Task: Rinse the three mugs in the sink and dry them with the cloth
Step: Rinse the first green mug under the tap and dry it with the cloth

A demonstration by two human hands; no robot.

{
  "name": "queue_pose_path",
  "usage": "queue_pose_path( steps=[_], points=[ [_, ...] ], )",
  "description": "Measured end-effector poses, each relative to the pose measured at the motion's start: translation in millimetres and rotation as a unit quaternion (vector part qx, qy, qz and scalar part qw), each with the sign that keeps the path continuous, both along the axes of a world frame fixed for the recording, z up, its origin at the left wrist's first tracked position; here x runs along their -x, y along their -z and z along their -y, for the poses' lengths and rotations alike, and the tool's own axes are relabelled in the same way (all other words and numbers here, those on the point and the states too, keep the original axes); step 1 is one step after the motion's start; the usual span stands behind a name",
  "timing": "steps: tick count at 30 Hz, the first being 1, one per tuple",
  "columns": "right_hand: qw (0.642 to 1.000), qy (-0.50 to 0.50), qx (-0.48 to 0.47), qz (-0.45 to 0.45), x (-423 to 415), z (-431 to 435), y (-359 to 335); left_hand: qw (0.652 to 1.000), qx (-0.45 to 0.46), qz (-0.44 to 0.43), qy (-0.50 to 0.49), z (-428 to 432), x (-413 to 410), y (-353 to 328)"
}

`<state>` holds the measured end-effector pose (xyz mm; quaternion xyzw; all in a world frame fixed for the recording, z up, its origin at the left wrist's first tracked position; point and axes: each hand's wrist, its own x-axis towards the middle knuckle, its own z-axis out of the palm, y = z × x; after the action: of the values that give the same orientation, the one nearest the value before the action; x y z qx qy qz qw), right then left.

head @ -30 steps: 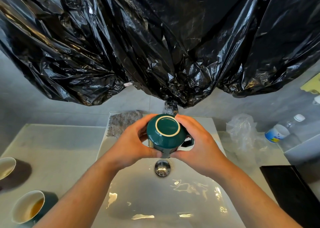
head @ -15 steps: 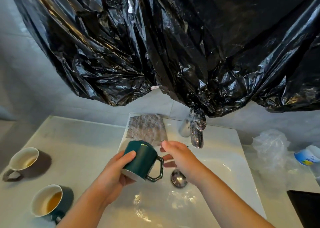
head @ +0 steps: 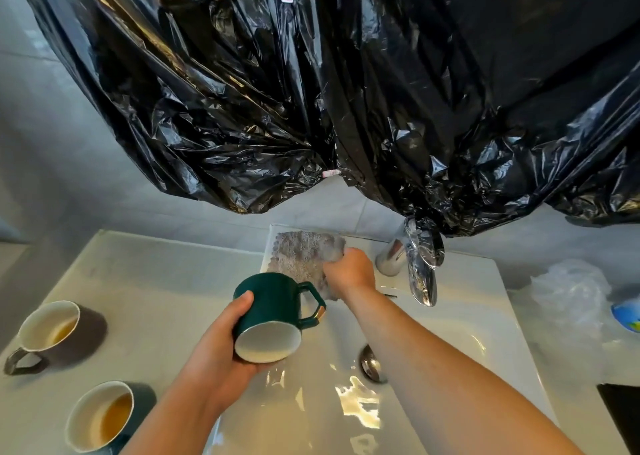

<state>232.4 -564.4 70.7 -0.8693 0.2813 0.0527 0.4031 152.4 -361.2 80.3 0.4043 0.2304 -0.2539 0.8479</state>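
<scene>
Presently the task stands at roughly one third, judged from how the things lie. The left hand (head: 221,347) wraps its fingers and thumb round the held green mug (head: 273,302), which is tilted over the left edge of the sink (head: 485,333) with its mouth toward the camera; its white interior looks empty, so rinsing of this mug appears done. The right hand (head: 349,267) reaches to the back ledge and closes curled fingers on the near edge of the grey cloth (head: 301,253), which lies flat just left of the tap (head: 420,278); drying seems about to begin. Two mugs wait on the counter (head: 156,281) to the left, well apart from the basin: the grey mug (head: 52,330) and the second green mug (head: 100,416), each with brownish liquid inside, both yet to be rinsed and dried.

Writing: small white tags (head: 330,173) on the black plastic sheeting (head: 311,91) carry reddish print too small to read. The bottle (head: 627,316) at right shows a blue label, illegible. No mug shows lettering.
</scene>
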Motion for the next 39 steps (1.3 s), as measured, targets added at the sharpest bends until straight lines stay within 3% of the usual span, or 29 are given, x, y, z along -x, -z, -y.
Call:
queue_pose_path(
  steps=[4,10,17,21,24,30,34,39],
  points=[
    [0.977,0.035,-0.194,0.079,34,-5,-38,1.0,0.014,0.017,-0.02,-2,-6,-7],
    [0.911,0.054,-0.384,0.142,119,-5,-69,0.996,0.071,0.045,-0.01,17,3,-14],
    [0.947,0.128,-0.225,0.19,152,28,-87,0.978,-0.072,0.152,0.127,54,40,-29],
    [0.969,0.048,-0.177,0.167,172,55,-101,0.943,-0.175,0.238,0.157,68,46,-53],
    [0.977,-0.024,-0.143,0.156,183,69,-112,0.883,-0.261,0.314,0.231,87,44,-73],
    [0.975,-0.099,-0.103,0.168,201,96,-126,0.838,-0.297,0.313,0.335,127,61,-95],
    [0.968,-0.069,-0.139,0.196,217,105,-128,0.815,-0.361,0.347,0.293,142,77,-100],
    [0.929,0.072,-0.23,0.282,241,127,-139,0.851,-0.357,0.337,0.186,145,96,-93]
  ],
)
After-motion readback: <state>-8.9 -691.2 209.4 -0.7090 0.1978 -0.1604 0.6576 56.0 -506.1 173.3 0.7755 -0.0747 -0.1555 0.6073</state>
